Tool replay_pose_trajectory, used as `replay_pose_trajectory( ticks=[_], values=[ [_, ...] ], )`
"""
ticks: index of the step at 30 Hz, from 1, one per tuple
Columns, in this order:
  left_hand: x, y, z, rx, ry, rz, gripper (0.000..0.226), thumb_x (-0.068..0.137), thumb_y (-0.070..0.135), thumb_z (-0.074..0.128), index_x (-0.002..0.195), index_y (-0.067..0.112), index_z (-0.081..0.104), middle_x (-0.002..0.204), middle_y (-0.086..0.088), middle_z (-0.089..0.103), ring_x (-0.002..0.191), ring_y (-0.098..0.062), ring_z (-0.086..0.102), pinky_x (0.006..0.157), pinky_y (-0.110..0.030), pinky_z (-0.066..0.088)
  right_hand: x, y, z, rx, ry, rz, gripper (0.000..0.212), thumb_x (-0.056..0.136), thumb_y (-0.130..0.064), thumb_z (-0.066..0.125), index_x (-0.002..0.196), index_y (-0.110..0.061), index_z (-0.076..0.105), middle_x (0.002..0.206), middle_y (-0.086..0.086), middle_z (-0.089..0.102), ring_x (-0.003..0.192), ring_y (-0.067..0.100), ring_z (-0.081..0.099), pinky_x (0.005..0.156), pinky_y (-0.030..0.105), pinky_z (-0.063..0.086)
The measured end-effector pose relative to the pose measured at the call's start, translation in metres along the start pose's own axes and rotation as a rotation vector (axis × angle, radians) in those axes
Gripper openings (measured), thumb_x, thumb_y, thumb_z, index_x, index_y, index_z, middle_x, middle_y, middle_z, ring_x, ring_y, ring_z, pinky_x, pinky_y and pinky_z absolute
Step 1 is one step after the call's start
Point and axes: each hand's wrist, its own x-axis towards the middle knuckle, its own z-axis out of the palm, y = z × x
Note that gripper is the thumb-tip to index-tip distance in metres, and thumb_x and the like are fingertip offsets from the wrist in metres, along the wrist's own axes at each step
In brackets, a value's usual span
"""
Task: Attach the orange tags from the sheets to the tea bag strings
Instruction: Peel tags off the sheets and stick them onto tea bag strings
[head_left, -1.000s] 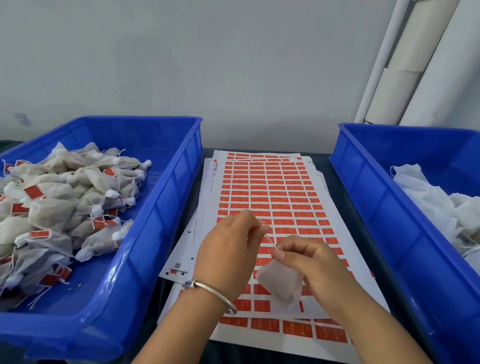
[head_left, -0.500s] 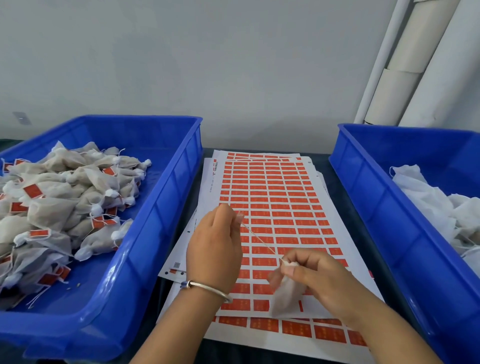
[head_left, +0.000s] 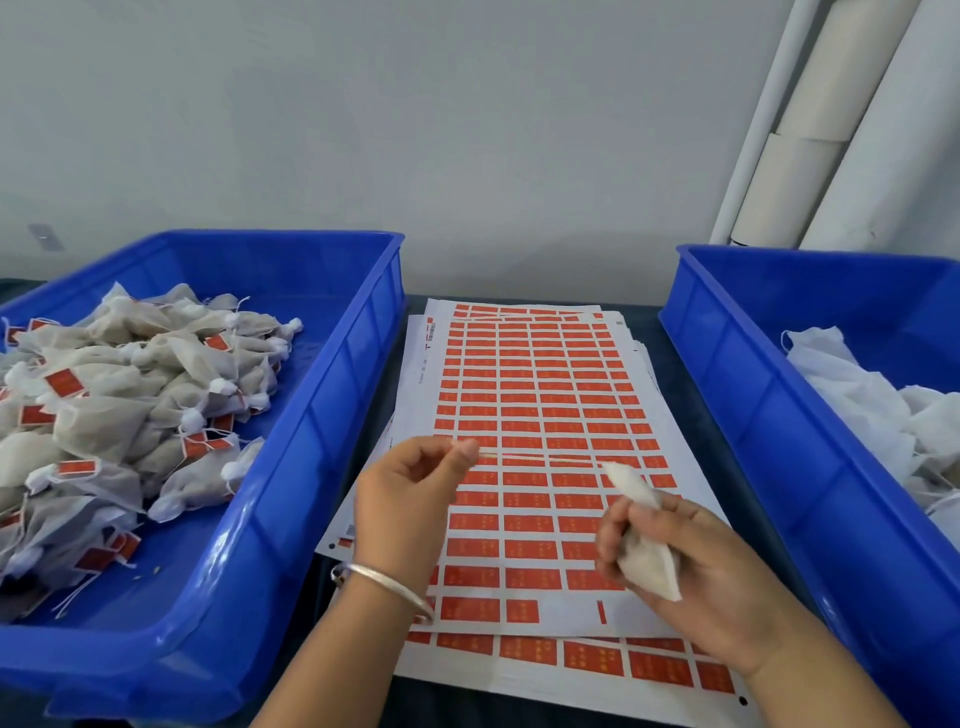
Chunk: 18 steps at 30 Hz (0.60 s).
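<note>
Over the near part of the tag sheets (head_left: 545, 395) my two hands work a single tea bag (head_left: 641, 540). My right hand (head_left: 696, 577) has its fingers curled round the bag, gripping it above the sheets' near right corner, with the bag's gathered top poking up and to the left out of my fist. From that top the string (head_left: 540, 457) runs level and taut across the sheets to my left hand (head_left: 405, 499), whose thumb and forefinger pinch the string's end over the sheets' left edge. A silver bangle (head_left: 384, 582) circles my left wrist.

Under my hands the top sheet shows a few bare spots in its nearest row, while rows of orange tags (head_left: 524, 519) fill the rest of it. More sheets lie stacked beneath.

Left of the sheets stands a blue bin (head_left: 322, 431) holding a heap of filled tea bags with orange tags on their strings (head_left: 130, 395). Right of the sheets stands a second blue bin (head_left: 737, 395) with a pile of white bags (head_left: 872, 405). Beyond the sheets is a pale wall (head_left: 415, 130), and white pipes (head_left: 810, 130) rise behind the right bin.
</note>
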Motion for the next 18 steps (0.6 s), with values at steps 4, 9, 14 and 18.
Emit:
replay_pose_trajectory(
  ticks=[4, 9, 14, 18],
  values=[
    [-0.026, -0.008, 0.005, 0.032, -0.123, 0.064, 0.010, 0.068, 0.039, 0.070, 0.068, 0.029, 0.069, 0.065, 0.016, 0.068, 0.064, 0.000, 0.063, 0.050, -0.010, 0.048, 0.004, -0.001, -0.002, 0.269, 0.064, -0.077, 0.035, 0.047, -0.021, 0.093, 0.075, -0.011, 0.075, 0.072, 0.009, 0.063, 0.060, 0.019, 0.063, 0.055, 0.033, 0.056],
    [-0.049, -0.008, 0.011, 0.210, -0.269, 0.280, 0.013, 0.067, 0.054, 0.054, 0.071, 0.045, 0.063, 0.076, 0.038, 0.061, 0.080, 0.009, 0.059, 0.064, -0.005, 0.047, 0.009, 0.001, -0.004, 0.190, 0.132, -0.114, 0.036, 0.072, -0.020, 0.065, 0.107, -0.014, 0.069, 0.104, 0.009, 0.072, 0.066, 0.018, 0.067, 0.063, 0.031, 0.059],
    [-0.051, 0.002, 0.018, 0.375, -0.375, 0.626, 0.015, 0.084, 0.038, 0.058, 0.087, 0.030, 0.070, 0.078, 0.039, 0.049, 0.089, 0.007, 0.051, 0.071, -0.004, 0.041, 0.006, 0.012, 0.011, -0.592, 0.242, -0.146, 0.023, 0.071, -0.034, 0.066, 0.093, -0.033, 0.072, 0.100, -0.014, 0.071, 0.090, 0.014, 0.067, 0.084, 0.026, 0.051],
    [-0.043, 0.010, 0.024, 0.380, -0.360, 0.662, 0.008, 0.088, 0.024, 0.062, 0.090, 0.027, 0.069, 0.098, 0.037, 0.038, 0.100, 0.017, 0.040, 0.079, 0.003, 0.033, 0.001, 0.015, 0.024, -0.916, 0.171, -0.139, 0.012, 0.082, -0.030, 0.066, 0.090, -0.037, 0.061, 0.077, -0.025, 0.067, 0.078, -0.002, 0.065, 0.066, 0.009, 0.050]
  ],
)
